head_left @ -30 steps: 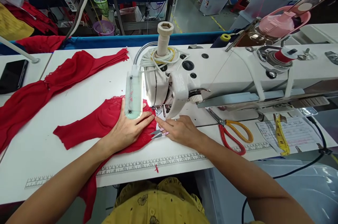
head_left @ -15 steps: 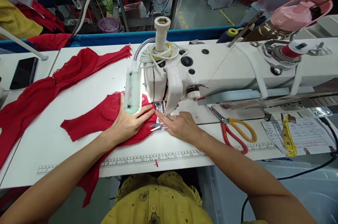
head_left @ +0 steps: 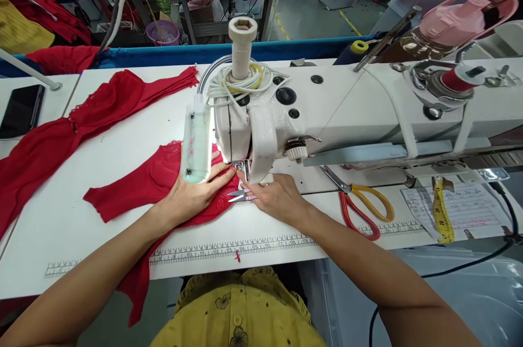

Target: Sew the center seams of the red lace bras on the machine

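Note:
My left hand (head_left: 192,194) lies flat, fingers spread, on a red lace fabric piece (head_left: 143,186) that runs under the needle area (head_left: 241,164) of a white sewing machine (head_left: 327,113). A small lamp (head_left: 196,142) on a gooseneck hides part of this hand. My right hand (head_left: 275,197) rests on the table just right of the needle, fingers closed around small pink thread snips (head_left: 241,196) whose blades point left toward the fabric.
Red-and-yellow scissors (head_left: 363,208), a yellow tape measure (head_left: 439,208) and a printed sheet (head_left: 457,205) lie at the right. More red fabric (head_left: 81,118) and a black phone (head_left: 20,110) lie at the left. A ruler strip (head_left: 229,251) edges the table.
Both hands stay at the needle; the left hand and fabric have crept slightly toward it. The view has shifted a little as my head moved.

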### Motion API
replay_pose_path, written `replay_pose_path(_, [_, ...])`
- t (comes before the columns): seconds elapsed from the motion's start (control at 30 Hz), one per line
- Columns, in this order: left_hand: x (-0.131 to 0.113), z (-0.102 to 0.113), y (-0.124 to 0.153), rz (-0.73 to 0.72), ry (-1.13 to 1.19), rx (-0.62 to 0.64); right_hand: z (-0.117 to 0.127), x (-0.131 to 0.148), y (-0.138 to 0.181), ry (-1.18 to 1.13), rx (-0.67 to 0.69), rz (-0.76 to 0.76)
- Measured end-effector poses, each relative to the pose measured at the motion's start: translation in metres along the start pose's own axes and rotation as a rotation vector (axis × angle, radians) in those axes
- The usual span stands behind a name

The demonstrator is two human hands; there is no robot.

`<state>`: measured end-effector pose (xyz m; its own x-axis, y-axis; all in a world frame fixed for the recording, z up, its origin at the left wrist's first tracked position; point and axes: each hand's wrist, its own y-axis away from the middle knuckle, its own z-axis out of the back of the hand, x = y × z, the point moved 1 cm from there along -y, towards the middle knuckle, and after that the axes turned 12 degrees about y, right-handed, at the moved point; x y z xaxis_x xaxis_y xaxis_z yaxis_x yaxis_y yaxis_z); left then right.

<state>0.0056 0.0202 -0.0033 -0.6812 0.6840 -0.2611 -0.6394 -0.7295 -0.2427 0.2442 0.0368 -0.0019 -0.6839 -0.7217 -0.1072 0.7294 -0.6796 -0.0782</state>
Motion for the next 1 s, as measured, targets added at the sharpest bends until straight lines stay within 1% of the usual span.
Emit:
replay_pose_path(0.13, [-0.001, 0.002, -0.002, -0.033, -0.058, 0.002, 0.000, 0.000, 0.000, -0.009, -0.005, -0.011])
replay_pose_path(0.23, [-0.001, 0.003, -0.004, -0.044, -0.058, -0.004, 0.001, 0.000, 0.000, -0.008, 0.018, -0.028])
replay_pose_path(0.33, [-0.001, 0.003, -0.004, -0.035, -0.036, -0.004, 0.001, 0.001, 0.000, -0.024, 0.027, -0.022])
replay_pose_path(0.5, [-0.001, 0.001, -0.003, -0.014, -0.015, -0.013, -0.001, 0.001, 0.001, -0.043, -0.008, -0.030])
replay_pose_path(0.67, [0.000, 0.001, -0.001, -0.042, -0.095, 0.011, -0.001, 0.002, 0.001, -0.017, 0.031, -0.020])
replay_pose_path(0.8, [0.000, 0.004, -0.005, -0.078, -0.154, 0.026, -0.001, 0.003, 0.000, 0.003, 0.047, -0.011])
replay_pose_path(0.9, [-0.002, 0.008, -0.010, -0.098, -0.163, 0.001, -0.001, 0.003, 0.003, 0.024, -0.032, -0.014])
replay_pose_path(1.0, [-0.006, 0.012, -0.013, -0.087, -0.129, -0.006, -0.001, 0.002, 0.008, 0.005, -0.191, -0.026])
